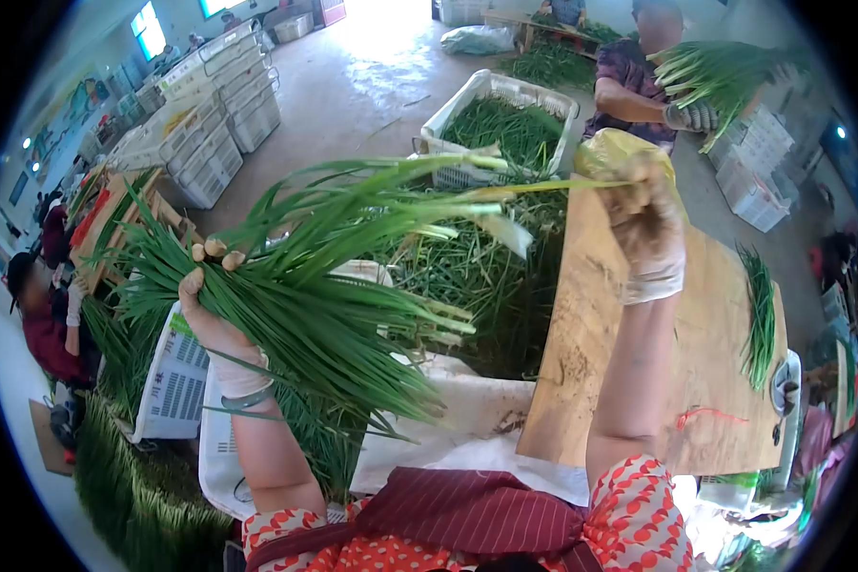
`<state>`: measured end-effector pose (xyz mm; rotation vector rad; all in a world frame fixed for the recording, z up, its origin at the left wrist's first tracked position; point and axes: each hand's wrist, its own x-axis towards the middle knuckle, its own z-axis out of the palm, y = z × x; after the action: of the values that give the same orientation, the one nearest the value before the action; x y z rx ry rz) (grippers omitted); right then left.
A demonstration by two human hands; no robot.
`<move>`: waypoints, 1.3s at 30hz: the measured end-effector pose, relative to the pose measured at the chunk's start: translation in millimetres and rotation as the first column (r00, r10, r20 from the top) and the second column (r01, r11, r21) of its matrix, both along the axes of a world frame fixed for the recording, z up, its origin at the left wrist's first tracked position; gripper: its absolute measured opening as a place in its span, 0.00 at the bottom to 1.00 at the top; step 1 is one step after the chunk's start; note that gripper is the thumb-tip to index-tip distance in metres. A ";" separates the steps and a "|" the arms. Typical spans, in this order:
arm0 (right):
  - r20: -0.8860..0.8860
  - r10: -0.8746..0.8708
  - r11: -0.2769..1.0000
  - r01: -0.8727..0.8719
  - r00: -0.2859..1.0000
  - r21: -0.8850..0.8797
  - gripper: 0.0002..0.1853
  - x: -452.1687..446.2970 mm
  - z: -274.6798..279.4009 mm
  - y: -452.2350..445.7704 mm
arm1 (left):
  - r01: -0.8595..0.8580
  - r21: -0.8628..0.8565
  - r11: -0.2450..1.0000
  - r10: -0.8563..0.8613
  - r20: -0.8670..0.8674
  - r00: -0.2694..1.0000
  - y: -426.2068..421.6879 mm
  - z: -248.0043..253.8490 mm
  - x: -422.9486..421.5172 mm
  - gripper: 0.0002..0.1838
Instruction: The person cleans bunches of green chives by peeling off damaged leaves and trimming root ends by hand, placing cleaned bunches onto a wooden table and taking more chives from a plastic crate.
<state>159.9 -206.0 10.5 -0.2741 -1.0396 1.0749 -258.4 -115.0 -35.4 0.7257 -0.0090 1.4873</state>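
Observation:
My left hand (221,310), in a thin glove with the fingertips bare, is closed around a thick bunch of green chives (324,286). Their pale stem ends point right, toward the middle of the view. My right hand (646,234), in a soiled whitish glove, is raised above a wooden board (715,381). Its fingers pinch a yellowed chive leaf (543,185) that stretches left to the bunch's stem ends. Beneath the bunch lies a heap of loose chives and trimmings (486,286).
A white crate (567,110) of greens stands beyond the heap. On the board lie a small chive bunch (758,319) and a red tie (710,415). Opposite, a co-worker (629,91) holds another bunch (720,81). Stacked crates (248,100) and another person (52,324) are on the left.

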 end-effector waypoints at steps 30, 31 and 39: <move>0.254 -0.125 0.889 0.222 0.959 -0.401 0.09 -83.0 -39.6 47.3 | -0.007 -0.034 0.999 0.007 0.009 1.000 3.8 -14.5 19.4 0.09; 0.234 -0.137 0.902 0.219 0.963 -0.372 0.10 -76.7 -42.0 44.9 | 0.024 -0.031 0.999 -0.024 0.007 1.000 3.0 -14.5 20.9 0.09; 0.534 -0.179 0.781 0.449 0.826 -0.433 0.13 -46.6 -67.0 30.3 | -0.041 -0.061 0.997 0.042 0.027 0.999 7.7 -18.1 21.3 0.09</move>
<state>113.3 -175.7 -56.5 -1.1966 -1.0313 0.9822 -237.0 -107.3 -53.5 0.6592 0.0299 1.5309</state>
